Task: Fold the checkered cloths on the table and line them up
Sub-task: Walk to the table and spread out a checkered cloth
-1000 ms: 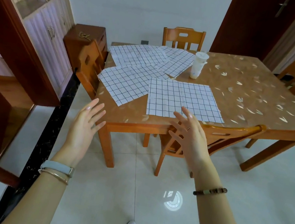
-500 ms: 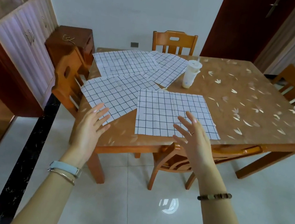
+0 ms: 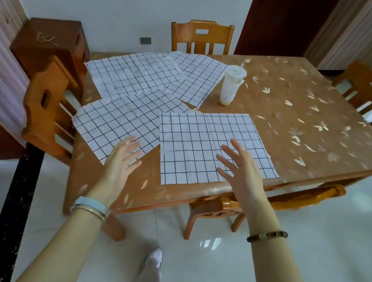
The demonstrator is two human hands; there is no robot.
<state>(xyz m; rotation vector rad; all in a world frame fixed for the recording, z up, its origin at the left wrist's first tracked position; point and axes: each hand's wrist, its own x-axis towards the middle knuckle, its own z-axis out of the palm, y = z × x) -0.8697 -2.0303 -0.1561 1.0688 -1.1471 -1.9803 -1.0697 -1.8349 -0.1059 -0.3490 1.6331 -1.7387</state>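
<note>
Flat, unfolded: nearest checkered cloth; left hand, right hand spread, empty.

Blue band, silver bangle; beaded bracelet.

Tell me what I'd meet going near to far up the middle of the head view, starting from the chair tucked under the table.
Tucked-in chair → nearest checkered cloth → white cup → far chair by the wall.
</note>
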